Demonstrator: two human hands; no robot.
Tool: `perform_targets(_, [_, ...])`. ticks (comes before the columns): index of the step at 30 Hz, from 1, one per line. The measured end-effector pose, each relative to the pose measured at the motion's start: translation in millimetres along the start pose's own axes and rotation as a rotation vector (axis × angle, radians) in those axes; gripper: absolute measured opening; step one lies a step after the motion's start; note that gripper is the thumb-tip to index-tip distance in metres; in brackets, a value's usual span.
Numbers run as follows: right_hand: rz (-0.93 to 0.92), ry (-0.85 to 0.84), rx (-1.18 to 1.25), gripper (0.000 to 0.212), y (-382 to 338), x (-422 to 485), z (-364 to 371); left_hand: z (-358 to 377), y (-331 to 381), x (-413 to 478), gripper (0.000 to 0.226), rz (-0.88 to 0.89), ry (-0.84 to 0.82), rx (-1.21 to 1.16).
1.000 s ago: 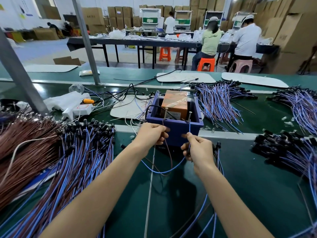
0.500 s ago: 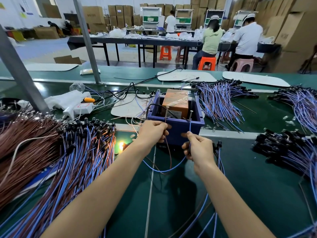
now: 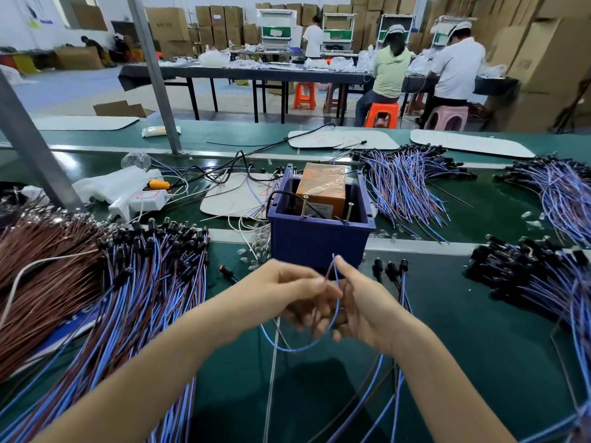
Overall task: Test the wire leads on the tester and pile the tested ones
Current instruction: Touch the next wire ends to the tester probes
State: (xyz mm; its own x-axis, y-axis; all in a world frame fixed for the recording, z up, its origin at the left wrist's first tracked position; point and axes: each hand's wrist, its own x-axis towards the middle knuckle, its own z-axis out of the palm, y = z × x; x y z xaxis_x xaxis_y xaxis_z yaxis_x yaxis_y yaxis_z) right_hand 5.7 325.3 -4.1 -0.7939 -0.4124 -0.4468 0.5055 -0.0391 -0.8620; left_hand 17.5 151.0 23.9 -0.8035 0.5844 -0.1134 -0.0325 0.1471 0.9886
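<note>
My left hand point(image 3: 281, 292) and right hand point(image 3: 367, 308) meet at 6 o'clock of the blue tester box point(image 3: 319, 244). The fingers of both are pinched on one wire lead point(image 3: 300, 348), whose blue loop sags below my knuckles. I judge it ready for piling. I should gather both ends into the right pinch, lift the loop clear of the strands beneath, and lay it beside the small pile point(image 3: 391, 273) at 3 o'clock, caps aligned.

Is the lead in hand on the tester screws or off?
Off. The left hand and right hand hold both ends of the lead together in front of the blue tester box, clear of its two screws.
</note>
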Motion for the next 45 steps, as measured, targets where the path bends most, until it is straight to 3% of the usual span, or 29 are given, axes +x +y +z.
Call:
perform_targets(2, [0.052,-0.053,-0.058,0.069,5.7,-2.4,0.3,-13.6,-10.9,-16.8,0.034,-0.061,-0.071,-0.010])
perform_targets(3, [0.075,-0.064,-0.110,0.070,8.7,-2.8,1.3,-22.8,-17.2,-21.4,0.033,-0.093,-0.016,0.006])
perform_targets(5, [0.113,-0.069,-0.222,0.071,15.3,-2.1,4.9,-42.9,-33.8,-21.7,0.024,-0.155,0.241,0.149])
perform_targets(7, [0.131,-0.097,-0.308,0.066,20.6,-1.9,13.2,-62.1,-53.1,-14.7,0.019,-0.200,0.508,0.486])
perform_targets(8, [0.142,-0.124,-0.341,0.064,22.4,-2.3,18.6,-69.3,-62.5,-10.6,0.018,-0.218,0.566,0.627])
perform_targets(12, [0.173,-0.288,-0.409,0.053,27.3,-5.9,33.5,-80.5,-81.8,6.6,0.008,-0.294,0.662,0.834])
perform_targets(15, [0.009,-0.416,-0.479,0.038,27.6,-10.6,30.8,-76.8,-78.5,15.6,0.011,-0.264,0.686,0.934])
perform_targets(17, [-0.113,-0.329,-0.418,0.032,26.1,-12.0,28.5,-68.5,-72.3,19.0,0.005,-0.132,0.702,0.923])
perform_targets(19, [-0.227,-0.065,-0.333,0.028,22.7,-10.8,24.3,-51.5,-62.3,21.2,0.005,0.072,0.707,0.888])
perform_targets(21, [-0.322,0.173,-0.239,0.019,18.9,-10.1,17.1,-26.3,-48.1,20.5,0.019,0.242,0.653,0.782])
perform_targets(25, [-0.444,0.217,-0.116,0.022,12.1,-15.7,2.9,11.9,-32.6,26.0,0.048,0.344,0.579,0.626])
perform_targets(27, [-0.468,0.298,-0.137,0.024,11.4,-17.0,-0.7,20.2,-29.6,28.3,0.045,0.327,0.531,0.608])
perform_targets(30, [-0.497,0.496,-0.101,0.028,8.0,-14.7,-11.6,20.8,-38.5,17.0,0.033,0.238,0.286,0.559])
perform_targets(32, [-0.526,0.640,-0.125,0.028,0.3,-13.3,-26.8,6.8,-52.5,3.3,0.027,0.194,0.228,0.765])
perform_targets(35, [-0.501,0.751,-0.237,0.026,-15.4,-8.2,-52.1,-36.1,-65.4,-9.4,0.030,0.131,0.414,1.155])
perform_targets(37, [-0.448,0.788,-0.380,0.019,-21.8,-2.0,-66.0,-69.5,-67.4,-10.8,0.042,-0.114,0.575,1.383])
perform_targets(40, [-0.423,0.805,-0.477,0.014,-22.5,4.5,-72.8,-101.5,-69.3,-12.0,0.046,-0.479,0.582,1.537])
perform_targets(45, [-0.427,0.772,-0.523,0.013,-18.7,12.5,-70.2,-109.0,-74.4,-6.6,0.045,-0.427,0.614,1.477])
